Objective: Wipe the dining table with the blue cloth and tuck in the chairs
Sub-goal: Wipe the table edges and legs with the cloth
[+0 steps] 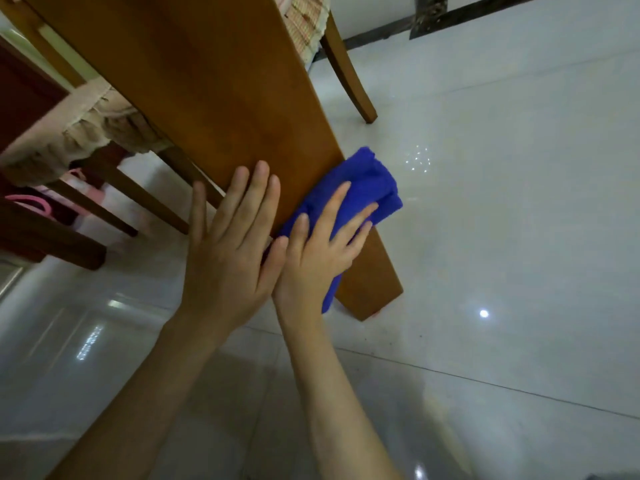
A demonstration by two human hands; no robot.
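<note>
Above the glossy white tiled floor [502, 202], the broad orange-brown wooden panel [207, 81], seemingly the dining table's, is steadied by the left hand [228, 251], fingers [258, 192] straight and flat, so the right hand [318, 258] can press the folded blue cloth [374, 178] with spread fingers along its edge

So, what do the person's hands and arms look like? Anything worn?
Both are bare. The left hand and the right hand carry no glove, ring or watch, and no sleeve shows on the left forearm or the right forearm.
</note>
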